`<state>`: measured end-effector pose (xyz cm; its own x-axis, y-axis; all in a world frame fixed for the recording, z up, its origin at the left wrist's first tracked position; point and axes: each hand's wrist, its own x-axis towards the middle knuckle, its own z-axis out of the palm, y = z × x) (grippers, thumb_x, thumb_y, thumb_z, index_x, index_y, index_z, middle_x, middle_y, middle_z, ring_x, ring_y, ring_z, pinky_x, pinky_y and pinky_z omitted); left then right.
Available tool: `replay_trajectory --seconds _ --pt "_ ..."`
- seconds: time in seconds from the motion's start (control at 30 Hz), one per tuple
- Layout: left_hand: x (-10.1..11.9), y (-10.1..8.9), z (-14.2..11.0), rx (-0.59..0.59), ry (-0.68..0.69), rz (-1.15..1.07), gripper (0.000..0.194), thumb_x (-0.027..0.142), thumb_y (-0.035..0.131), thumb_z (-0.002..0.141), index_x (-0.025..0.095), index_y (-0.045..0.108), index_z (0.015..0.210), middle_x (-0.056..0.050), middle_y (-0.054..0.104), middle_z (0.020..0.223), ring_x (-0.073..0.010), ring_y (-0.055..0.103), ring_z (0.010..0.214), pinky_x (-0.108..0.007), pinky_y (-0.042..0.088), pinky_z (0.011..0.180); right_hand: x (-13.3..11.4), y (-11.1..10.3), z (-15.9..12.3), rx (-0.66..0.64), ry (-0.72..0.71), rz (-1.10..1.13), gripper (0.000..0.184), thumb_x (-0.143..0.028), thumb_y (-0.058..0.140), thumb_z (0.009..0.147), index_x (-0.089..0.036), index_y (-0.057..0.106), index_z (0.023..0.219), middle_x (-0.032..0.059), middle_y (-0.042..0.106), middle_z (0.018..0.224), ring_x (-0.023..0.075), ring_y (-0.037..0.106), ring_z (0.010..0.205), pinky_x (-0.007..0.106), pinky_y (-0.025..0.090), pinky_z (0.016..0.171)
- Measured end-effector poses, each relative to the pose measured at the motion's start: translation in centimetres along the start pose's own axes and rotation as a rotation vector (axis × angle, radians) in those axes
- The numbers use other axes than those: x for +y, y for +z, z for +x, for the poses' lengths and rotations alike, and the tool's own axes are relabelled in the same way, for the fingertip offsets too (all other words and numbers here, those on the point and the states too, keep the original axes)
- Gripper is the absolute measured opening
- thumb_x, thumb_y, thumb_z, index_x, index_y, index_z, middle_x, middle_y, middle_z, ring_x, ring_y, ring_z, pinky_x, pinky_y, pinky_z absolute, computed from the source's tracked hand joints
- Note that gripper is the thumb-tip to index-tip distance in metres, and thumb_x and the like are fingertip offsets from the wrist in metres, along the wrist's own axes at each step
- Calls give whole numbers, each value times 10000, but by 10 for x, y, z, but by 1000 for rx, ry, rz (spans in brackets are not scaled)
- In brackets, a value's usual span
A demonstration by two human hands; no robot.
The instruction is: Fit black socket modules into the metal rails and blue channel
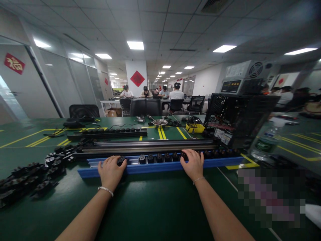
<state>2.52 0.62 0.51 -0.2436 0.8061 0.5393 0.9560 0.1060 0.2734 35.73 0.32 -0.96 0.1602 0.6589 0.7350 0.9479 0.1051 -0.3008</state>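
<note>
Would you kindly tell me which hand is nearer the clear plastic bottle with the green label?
Right: the right hand is at the long blue rail, left of the bottle; the left hand is farther left along the rail.

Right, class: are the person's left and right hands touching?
Apart: the head view shows the blue rail between the left hand and right hand.

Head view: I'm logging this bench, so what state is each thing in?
Blue rail, lying lengthwise, partly filled with black modules
Left hand, fingers curled at a module, grip unclear
Right hand, fingers curled over the row, grip unclear
Loose black parts, heaped at left
Computer case, open, insides showing
Metal bowl, upright, contents unclear
Yellow tray, holding dark cables
Bottle, standing
Ceiling lights, lit
</note>
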Motion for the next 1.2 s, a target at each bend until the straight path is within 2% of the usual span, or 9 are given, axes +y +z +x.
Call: replay_trajectory --seconds 0.33,0.5,0.63,0.83,0.97,1.1,1.2 --pt "-5 -3 3 -6 -23 -4 339 441 465 764 221 641 950 -74 651 1081 -260 512 1072 -488 223 995 -1 -3 0 -32 -2 -17 298 -284 474 756 -245 605 1021 44 618 1050 215 511 1027 514 145 1042" --pt "-24 -6 10 -9 -113 43 340 432 424 774 232 645 938 -74 645 1097 -253 500 1082 -478 249 973 -1 -4 0 -33 -1 -13 301 -281 470 756 -247 605 1023 43 618 1045 215 510 1025 516 149 1039" --pt "-37 -6 14 -15 -156 46 345 441 410 774 243 652 922 -68 635 1126 -264 448 1154 -516 233 976 0 -3 0 -29 -6 -2 301 -282 470 758 -249 603 1026 49 616 1046 222 511 1027 523 145 1037" --pt "-57 -4 20 -3 -207 36 373 447 393 777 239 660 932 -84 629 1136 -296 450 1164 -553 231 978 0 -3 0 -34 -13 -20 303 -284 474 759 -244 600 1031 44 616 1052 218 512 1029 522 149 1039" --pt "-77 -6 27 -21 -237 46 395 442 404 770 214 665 959 -96 633 1131 -294 439 1185 -483 299 973 0 -3 0 -45 -7 -16 300 -299 468 766 -243 598 1031 44 614 1062 217 508 1035 515 134 1044" --pt "-91 -5 31 -21 -162 59 441 430 404 755 147 662 972 -105 618 1147 -264 467 1156 -354 314 1011 1 -2 0 -51 -2 -21 302 -310 464 770 -244 597 1033 44 613 1062 219 503 1042 514 125 1045" --pt "-99 0 33 21 -143 52 444 434 387 759 143 659 955 -112 605 1154 -252 487 1133 -338 316 1017 2 -2 0 -58 -4 -21 300 -310 463 775 -242 599 1034 45 611 1067 220 503 1045 519 130 1044"
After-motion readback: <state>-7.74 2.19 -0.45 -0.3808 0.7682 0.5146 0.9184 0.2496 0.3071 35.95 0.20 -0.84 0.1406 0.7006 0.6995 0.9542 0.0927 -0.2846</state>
